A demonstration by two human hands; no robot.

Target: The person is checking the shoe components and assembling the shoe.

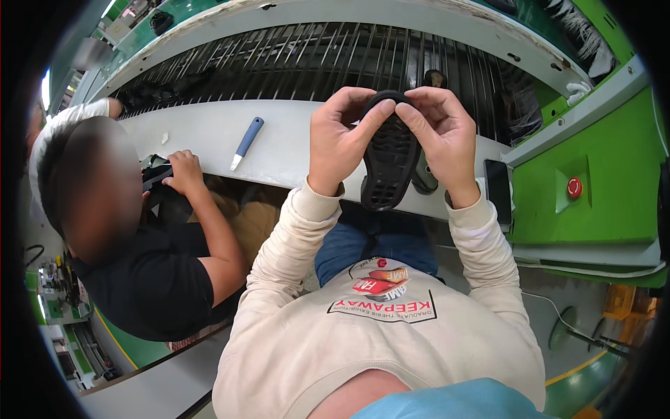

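A black shoe sole [388, 167] with a ridged, pocketed face is held up over the white work ledge by both hands. My left hand [338, 136] pinches its top end from the left, thumb pressed on the face. From the other side my right hand [444, 136] grips the same end, and the two thumbs nearly meet. Fingers curl behind the rim, partly out of sight. Just behind the sole, near my right wrist, shows part of a dark grey object [424, 178] whose kind I cannot make out.
A blue-handled knife [248, 142] lies on the white ledge [283, 150] to the left. Beyond runs a conveyor of metal rods [279, 59]. A dark phone [497, 185] lies at right, beside a green machine panel with a red button [574, 187]. A co-worker [146, 258] sits close at left, handling something black.
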